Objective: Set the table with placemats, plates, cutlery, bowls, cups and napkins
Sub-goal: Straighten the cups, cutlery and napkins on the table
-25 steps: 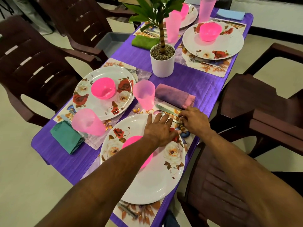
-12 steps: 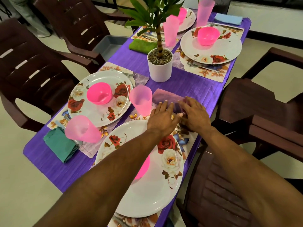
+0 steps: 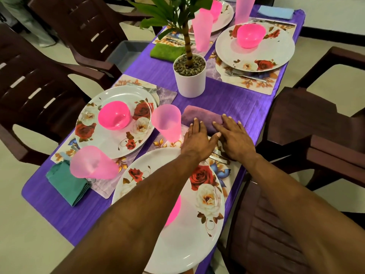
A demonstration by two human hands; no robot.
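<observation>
Both hands have moved up off the cutlery (image 3: 218, 156) and onto the purple napkin (image 3: 199, 116) since a second ago. The left hand (image 3: 197, 140) and right hand (image 3: 235, 139) lie flat, fingers straight, pressing it down on the counter (image 3: 237, 101) just past the near plate (image 3: 187, 224), beside the cup (image 3: 167, 123). Looks like final tidying of this setting, pretty much done.

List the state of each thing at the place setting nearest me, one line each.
purple napkin: folded, lying flat under both hands
left hand: open, fingers resting on the napkin
right hand: open, fingers resting on the napkin
pink cup: upright, untouched
plate: flat on its placemat
cutlery: lying beside the plate, partly hidden
</observation>
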